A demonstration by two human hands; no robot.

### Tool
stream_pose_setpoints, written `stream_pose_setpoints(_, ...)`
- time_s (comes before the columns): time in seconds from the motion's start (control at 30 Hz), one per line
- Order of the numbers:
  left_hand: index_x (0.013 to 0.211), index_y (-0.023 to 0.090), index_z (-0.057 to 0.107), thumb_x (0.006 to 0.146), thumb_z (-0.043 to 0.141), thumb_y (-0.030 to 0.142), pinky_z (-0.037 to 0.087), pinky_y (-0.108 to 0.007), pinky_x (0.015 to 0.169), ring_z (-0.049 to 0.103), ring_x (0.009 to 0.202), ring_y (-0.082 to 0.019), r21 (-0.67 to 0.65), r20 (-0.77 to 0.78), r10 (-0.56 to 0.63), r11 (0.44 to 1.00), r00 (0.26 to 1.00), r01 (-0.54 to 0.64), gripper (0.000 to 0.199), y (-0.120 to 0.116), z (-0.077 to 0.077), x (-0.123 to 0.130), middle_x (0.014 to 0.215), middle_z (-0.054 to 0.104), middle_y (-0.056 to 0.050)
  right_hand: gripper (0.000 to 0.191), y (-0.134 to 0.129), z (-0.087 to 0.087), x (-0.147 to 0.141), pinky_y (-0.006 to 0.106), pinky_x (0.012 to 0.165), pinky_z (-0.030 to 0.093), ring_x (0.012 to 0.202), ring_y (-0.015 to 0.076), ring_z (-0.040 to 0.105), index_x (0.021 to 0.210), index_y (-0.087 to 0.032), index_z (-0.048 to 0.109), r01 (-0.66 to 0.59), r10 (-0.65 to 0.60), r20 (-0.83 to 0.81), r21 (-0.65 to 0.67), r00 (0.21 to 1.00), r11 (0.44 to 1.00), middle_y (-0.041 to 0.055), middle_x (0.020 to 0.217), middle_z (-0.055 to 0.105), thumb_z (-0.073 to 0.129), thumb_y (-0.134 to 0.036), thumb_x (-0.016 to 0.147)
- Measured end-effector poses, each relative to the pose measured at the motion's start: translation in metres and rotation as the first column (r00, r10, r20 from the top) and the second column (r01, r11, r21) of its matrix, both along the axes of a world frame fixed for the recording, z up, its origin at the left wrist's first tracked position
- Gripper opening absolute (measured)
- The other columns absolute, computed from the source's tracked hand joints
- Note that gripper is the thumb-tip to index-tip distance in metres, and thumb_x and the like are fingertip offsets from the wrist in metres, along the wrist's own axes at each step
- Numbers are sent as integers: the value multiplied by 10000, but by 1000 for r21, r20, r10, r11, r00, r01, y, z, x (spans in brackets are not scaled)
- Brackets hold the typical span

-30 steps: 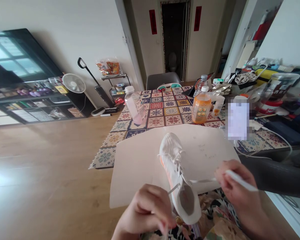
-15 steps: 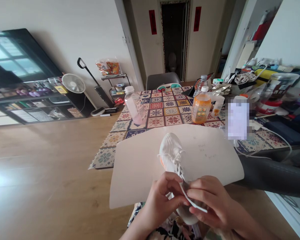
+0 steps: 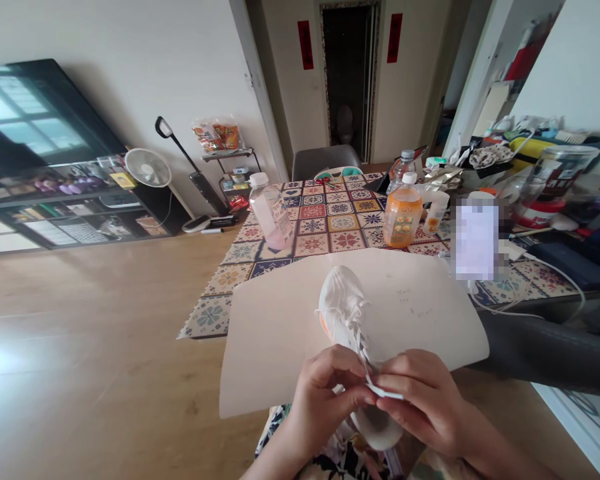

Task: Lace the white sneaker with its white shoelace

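A white shoe (image 3: 341,293) lies with its toe pointing away from me, partly on the large white paper sheet (image 3: 275,333) and partly over my lap. White laces cross its upper and hang loose at the side. One white shoelace (image 3: 386,393) runs between my two hands above the shoe's opening. My left hand (image 3: 333,387) pinches the lace between thumb and fingers. My right hand (image 3: 420,393) is closed on the same lace close by, with its flat end poking out past the fingers. My hands hide the shoe's middle.
On the patterned tablecloth (image 3: 325,220) stand a bottle with pink liquid (image 3: 273,213) and an orange drink bottle (image 3: 403,213). A blurred-out phone-like screen (image 3: 476,241) and a white cable (image 3: 565,273) are at the right. A dark chair (image 3: 545,347) sits beside the table.
The free end of the lace has drawn up and in toward my fingertips, leaving a shorter piece beyond the right hand. My right thumb has closed in toward the left hand.
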State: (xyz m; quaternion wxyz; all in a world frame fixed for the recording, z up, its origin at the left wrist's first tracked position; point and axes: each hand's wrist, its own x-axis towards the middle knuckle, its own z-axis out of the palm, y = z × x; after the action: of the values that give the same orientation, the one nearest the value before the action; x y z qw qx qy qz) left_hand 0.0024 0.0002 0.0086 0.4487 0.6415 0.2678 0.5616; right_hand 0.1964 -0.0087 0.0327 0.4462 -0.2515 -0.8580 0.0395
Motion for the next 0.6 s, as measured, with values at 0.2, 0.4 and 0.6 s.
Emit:
stream_pose_setpoints(0.2, 852, 199, 664, 810, 799, 185, 550, -206, 722, 685, 760, -129, 159, -43, 31, 987, 999, -23, 143, -2, 4, 1, 802, 742, -25, 182, 0, -2, 0, 287, 615, 495, 672, 180, 679, 1022, -177, 612, 23, -24, -12, -13, 1000, 1000, 80, 844, 737, 449, -255, 1028)
stream_pose_setpoints(0.4, 1032, 249, 528, 768, 834, 130, 558, -154, 662, 717, 685, -88, -132, 165, -46, 989, 985, 68, 421, -11, -1, 5, 876, 787, 15, 180, 5, -6, -1, 283, 593, 473, 642, 174, 641, 1050, -191, 595, -45, 45, -3, -56, 999, 997, 67, 819, 713, 424, -204, 998)
stream_pose_setpoints(0.6, 1144, 213, 593, 737, 866, 283, 578, -200, 656, 743, 630, -139, -155, 94, -35, 987, 995, 50, 495, -8, 3, 1, 733, 801, -7, 149, 4, -4, -4, 285, 608, 478, 658, 184, 650, 982, -185, 618, -60, 63, 28, -75, 998, 995, 84, 838, 717, 472, -209, 961)
